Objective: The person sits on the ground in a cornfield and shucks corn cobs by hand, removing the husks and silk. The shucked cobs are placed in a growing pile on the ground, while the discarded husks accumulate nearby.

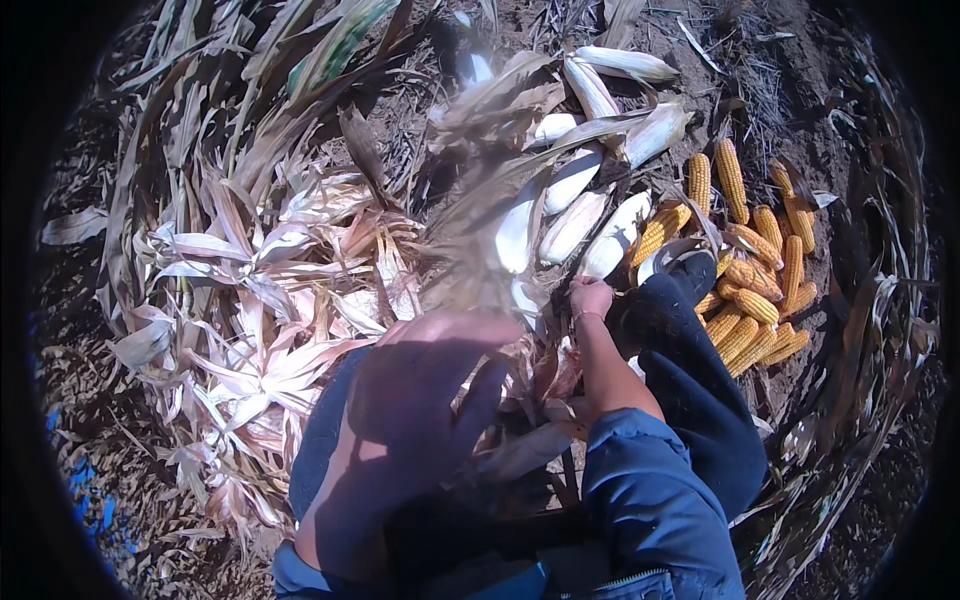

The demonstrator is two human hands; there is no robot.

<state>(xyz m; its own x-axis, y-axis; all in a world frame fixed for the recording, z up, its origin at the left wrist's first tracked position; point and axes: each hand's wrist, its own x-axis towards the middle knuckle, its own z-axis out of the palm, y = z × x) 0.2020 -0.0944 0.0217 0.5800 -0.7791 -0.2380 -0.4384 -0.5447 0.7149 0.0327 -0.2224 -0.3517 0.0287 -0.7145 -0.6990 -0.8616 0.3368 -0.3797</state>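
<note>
Head view: pale corn ear [616, 236] directly beyond right hand [591, 298]

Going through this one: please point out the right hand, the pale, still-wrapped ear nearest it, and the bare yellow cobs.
Right hand [591, 298]: head view, back of the hand.
Pale ear [614, 240]: head view, middle of its wrapped body.
Yellow cobs [752, 280]: head view, one mid-pile.

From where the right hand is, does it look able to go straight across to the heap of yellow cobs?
Probably not straight across: the person's bent right leg seems to stand between the right hand and the yellow cobs.
</note>
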